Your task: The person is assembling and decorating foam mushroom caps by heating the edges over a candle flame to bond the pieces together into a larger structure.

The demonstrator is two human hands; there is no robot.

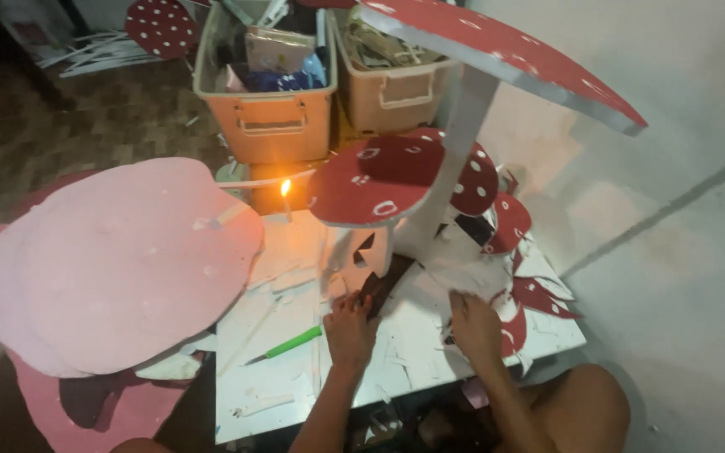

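My left hand (350, 327) rests on the white board (270, 394), its fingers closed around a dark, narrow piece (377, 289) at the foot of a small red mushroom cut-out with white spots (375, 184). My right hand (473, 327) presses flat on white paper scraps beside red leaf-shaped pieces (539, 295). A green-handled cutter (291, 343) lies just left of my left hand. A lit candle (285, 195) burns behind the board. A taller mushroom with a red spotted cap (505, 54) on a white stem (455, 159) stands over the small one.
Big pink foam rounds (119, 260) overlap the board's left side. Two beige plastic bins (266, 117) full of supplies stand behind, with another spotted red disc (161, 27) near them. A pale wall (681, 252) runs along the right. My knee (585, 407) shows at bottom right.
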